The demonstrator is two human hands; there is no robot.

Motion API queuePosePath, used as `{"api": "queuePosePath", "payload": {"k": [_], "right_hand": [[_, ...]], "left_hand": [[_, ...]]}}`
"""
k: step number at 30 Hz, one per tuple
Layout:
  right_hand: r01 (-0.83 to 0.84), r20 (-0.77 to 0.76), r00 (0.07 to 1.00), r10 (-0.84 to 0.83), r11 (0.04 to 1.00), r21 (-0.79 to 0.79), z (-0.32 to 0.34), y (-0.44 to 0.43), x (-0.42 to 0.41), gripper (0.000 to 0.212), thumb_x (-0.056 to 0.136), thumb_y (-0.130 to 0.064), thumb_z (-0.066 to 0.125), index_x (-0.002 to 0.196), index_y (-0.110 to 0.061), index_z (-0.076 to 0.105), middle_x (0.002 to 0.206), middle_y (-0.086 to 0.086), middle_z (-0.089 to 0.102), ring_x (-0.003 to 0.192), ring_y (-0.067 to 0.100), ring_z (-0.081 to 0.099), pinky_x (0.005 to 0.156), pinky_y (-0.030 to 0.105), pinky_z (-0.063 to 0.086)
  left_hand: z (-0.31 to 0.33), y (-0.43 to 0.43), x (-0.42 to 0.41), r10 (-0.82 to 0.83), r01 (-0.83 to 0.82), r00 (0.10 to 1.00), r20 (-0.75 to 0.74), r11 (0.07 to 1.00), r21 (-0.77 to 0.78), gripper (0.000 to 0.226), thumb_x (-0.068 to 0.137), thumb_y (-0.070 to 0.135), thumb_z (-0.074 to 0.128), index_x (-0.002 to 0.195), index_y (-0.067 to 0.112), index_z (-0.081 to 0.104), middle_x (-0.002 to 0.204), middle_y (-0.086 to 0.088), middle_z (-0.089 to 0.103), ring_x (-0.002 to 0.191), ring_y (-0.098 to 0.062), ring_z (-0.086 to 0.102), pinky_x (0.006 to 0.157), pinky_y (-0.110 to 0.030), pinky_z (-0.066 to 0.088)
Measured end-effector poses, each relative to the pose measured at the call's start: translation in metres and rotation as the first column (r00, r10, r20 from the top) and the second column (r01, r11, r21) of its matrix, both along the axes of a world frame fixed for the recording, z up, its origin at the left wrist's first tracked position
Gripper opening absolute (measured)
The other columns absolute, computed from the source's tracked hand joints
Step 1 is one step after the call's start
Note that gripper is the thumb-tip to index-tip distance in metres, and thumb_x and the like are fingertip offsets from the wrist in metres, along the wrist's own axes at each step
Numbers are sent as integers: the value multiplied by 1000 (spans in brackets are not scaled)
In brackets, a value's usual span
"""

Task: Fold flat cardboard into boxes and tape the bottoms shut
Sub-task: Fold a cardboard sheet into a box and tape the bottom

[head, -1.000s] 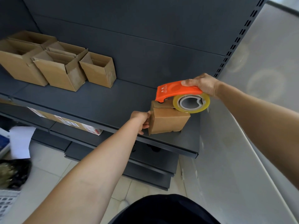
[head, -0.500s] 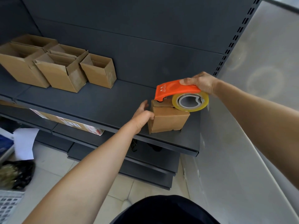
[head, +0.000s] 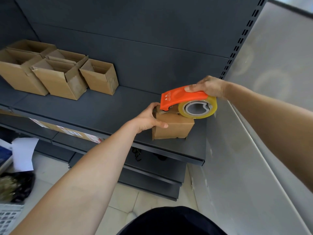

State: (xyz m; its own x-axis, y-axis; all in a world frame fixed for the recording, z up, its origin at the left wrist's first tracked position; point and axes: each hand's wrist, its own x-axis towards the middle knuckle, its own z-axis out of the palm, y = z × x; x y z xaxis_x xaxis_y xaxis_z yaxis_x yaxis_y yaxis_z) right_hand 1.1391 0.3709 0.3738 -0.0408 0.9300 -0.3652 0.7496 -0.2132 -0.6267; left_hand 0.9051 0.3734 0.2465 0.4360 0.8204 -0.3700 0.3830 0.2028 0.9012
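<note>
Cardboard sits at the middle of the scene: a small brown box [head: 176,127] stands on the dark grey shelf [head: 101,107], right of centre in the frame and close to the shelf's front edge. The left hand [head: 147,118] reaches in from the lower left and takes the box at its left corner, with the thumb lying across the near face and the fingers curled over the top edge, so its grip is clamped on the box. The right hand [head: 209,86] comes in from the right edge of the frame, and its grip is closed round the rear of an orange tape dispenser [head: 179,97], with fingers laid over the orange cover. The dispenser's front end touches the top of the box just beside the left fingers. Its roll of clear, yellowish tape [head: 198,108] hangs over the box's upper right corner. In the upper left of the frame a cluster of open boxes [head: 64,78] stands on the same shelf with flaps up, packed side by side and well apart from the box being held. Behind them rises the grey back panel [head: 135,39], and a slotted upright [head: 240,39] runs up the upper right. A pale wall [head: 254,167] fills the right side. Below the shelf, at left, a printed carton [head: 67,130] lies on a lower shelf. A white sheet of paper [head: 23,153] and a black bag [head: 18,185] lie at the lower left beside the tiled floor [head: 123,200].
</note>
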Motion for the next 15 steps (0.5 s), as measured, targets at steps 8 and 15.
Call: {"api": "queuePosePath", "payload": {"k": [8, 15], "right_hand": [[-81, 119, 989, 89, 995, -64, 13, 1, 11, 52, 72, -64, 65, 101, -20, 66, 96, 1, 71, 88, 18, 67, 88, 35, 50], [-105, 173, 978, 119, 990, -91, 29, -1, 28, 58, 61, -68, 62, 96, -21, 65, 97, 3, 71, 88, 21, 67, 90, 38, 51]], "left_hand": [[9, 9, 1, -74, 72, 996, -49, 997, -35, 87, 67, 10, 85, 133, 36, 34, 129, 3, 47, 114, -20, 54, 94, -43, 51], [10, 17, 0, -111, 105, 989, -103, 992, -63, 88, 66, 14, 86, 131, 39, 33, 129, 3, 49, 115, -20, 52, 98, -43, 48]]}}
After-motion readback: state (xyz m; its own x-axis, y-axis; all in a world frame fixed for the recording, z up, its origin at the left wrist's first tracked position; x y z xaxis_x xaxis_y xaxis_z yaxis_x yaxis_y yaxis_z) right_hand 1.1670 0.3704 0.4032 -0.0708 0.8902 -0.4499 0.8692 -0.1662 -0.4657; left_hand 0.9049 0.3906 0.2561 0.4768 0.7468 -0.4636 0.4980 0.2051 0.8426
